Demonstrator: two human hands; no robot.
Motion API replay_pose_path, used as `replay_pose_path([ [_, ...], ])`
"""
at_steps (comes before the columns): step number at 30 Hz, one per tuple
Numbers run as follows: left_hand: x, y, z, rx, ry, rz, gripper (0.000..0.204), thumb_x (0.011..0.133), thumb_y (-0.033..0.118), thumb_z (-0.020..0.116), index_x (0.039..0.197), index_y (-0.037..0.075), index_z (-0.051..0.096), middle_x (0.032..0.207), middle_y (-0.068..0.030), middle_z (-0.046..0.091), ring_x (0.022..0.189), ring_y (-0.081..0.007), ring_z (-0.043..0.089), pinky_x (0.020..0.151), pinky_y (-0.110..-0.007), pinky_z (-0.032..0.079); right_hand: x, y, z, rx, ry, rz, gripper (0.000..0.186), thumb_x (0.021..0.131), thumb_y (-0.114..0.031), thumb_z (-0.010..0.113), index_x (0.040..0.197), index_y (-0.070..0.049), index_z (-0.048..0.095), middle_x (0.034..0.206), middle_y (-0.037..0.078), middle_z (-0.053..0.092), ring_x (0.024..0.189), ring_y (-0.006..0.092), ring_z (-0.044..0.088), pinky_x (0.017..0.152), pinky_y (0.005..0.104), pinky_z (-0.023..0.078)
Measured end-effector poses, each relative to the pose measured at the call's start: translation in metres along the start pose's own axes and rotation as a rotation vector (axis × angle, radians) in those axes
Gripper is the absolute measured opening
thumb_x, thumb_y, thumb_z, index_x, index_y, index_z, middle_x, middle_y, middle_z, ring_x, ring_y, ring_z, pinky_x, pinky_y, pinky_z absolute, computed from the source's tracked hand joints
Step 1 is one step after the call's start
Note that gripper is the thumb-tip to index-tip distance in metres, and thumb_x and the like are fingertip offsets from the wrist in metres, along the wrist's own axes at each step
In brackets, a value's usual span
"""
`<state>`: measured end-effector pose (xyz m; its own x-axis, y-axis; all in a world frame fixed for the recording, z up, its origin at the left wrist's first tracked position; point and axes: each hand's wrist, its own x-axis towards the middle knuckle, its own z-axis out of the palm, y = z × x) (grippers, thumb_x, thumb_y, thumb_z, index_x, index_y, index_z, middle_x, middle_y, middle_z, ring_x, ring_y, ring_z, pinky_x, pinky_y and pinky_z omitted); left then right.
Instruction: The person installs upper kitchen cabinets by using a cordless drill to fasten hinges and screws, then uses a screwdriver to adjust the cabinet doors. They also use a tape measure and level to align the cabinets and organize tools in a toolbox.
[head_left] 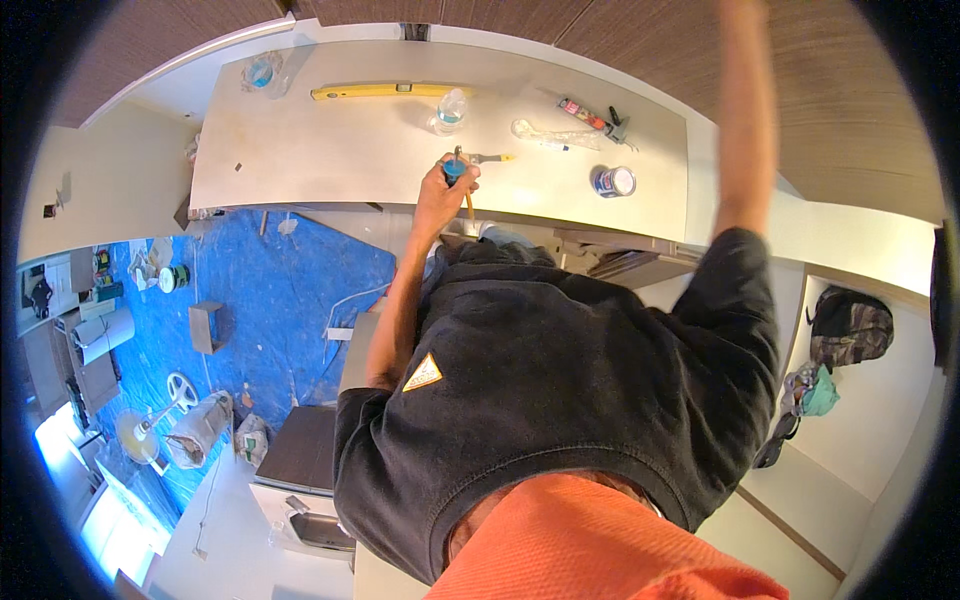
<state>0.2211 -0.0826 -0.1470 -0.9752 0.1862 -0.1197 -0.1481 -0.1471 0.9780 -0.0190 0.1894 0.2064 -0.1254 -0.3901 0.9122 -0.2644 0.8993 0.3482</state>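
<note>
My left hand [443,190] grips a small blue cup [455,172] over the pale counter [250,175]; a thin orange stick [469,205] shows below it. Just beyond lie a small brush [492,158] and a clear plastic bottle [450,110]. A yellow level [360,92] lies farther back. Right of these are a caulking gun [590,118], a clear crumpled plastic piece [555,135] and a paint can [614,181]. My right forearm [748,150] reaches up toward the dark cabinets, with the hand out of frame past the top edge.
Wood cabinets [820,110] overhang the counter. At left, blue sheeting [290,300] covers the floor, holding a white fan [135,438], a box [205,325] and assorted materials. A sink [318,532] is behind me at lower left. A camouflage backpack [850,325] sits at right.
</note>
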Motion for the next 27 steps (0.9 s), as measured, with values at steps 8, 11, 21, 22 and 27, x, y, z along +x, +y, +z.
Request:
replay_pose_path([
  [8,-0.004,-0.004,-0.001,0.049,0.006,-0.046,0.018,0.092,0.017,0.070,0.089,0.003,0.060,0.075,-0.0048,0.064,0.071,-0.0131,0.065,0.068,-0.028,0.051,-0.250,-0.189,-0.062,1.073,-0.321,1.183,0.051,0.087,-0.005,0.062,0.137,-0.003,0.051,0.139,0.016,0.052,0.135,0.0281,0.046,0.116,0.0460,0.030],
  [11,-0.001,-0.002,0.006,0.110,-0.046,-0.064,0.018,0.092,0.017,0.070,0.091,0.002,0.060,0.076,-0.0050,0.065,0.071,-0.0135,0.065,0.067,-0.028,0.052,-0.252,-0.202,-0.053,1.654,-0.010,1.852,0.057,0.088,-0.003,0.060,0.140,0.004,0.041,0.139,0.018,0.050,0.134,0.0279,0.047,0.113,0.0448,0.036],
  [21,-0.006,0.023,0.041,0.186,-0.163,-0.065,0.017,0.094,0.019,0.065,0.095,0.002,0.063,0.086,-0.0059,0.067,0.077,-0.0159,0.065,0.076,-0.031,0.053,-0.214,-0.188,-0.039,1.953,0.153,1.990,0.023,0.090,0.001,0.058,0.112,-0.003,0.052,0.120,0.013,0.057,0.128,0.0290,0.052,0.112,0.0488,0.039],
  [22,-0.009,0.024,0.042,0.215,-0.154,-0.088,0.017,0.094,0.019,0.064,0.095,0.002,0.063,0.086,-0.0059,0.067,0.077,-0.0160,0.065,0.076,-0.031,0.052,-0.216,-0.187,-0.035,1.965,0.167,1.953,0.019,0.091,0.001,0.058,0.109,-0.004,0.054,0.117,0.012,0.058,0.127,0.0293,0.053,0.112,0.0494,0.040],
  [27,-0.020,0.019,0.036,0.185,-0.113,-0.058,0.018,0.094,0.019,0.065,0.095,0.001,0.062,0.084,-0.0056,0.066,0.076,-0.0151,0.065,0.074,-0.030,0.052,-0.233,-0.181,-0.018,1.925,0.136,1.975,0.007,0.094,-0.010,0.058,0.101,-0.007,0.057,0.113,0.011,0.062,0.123,0.0293,0.056,0.110,0.0502,0.041],
])
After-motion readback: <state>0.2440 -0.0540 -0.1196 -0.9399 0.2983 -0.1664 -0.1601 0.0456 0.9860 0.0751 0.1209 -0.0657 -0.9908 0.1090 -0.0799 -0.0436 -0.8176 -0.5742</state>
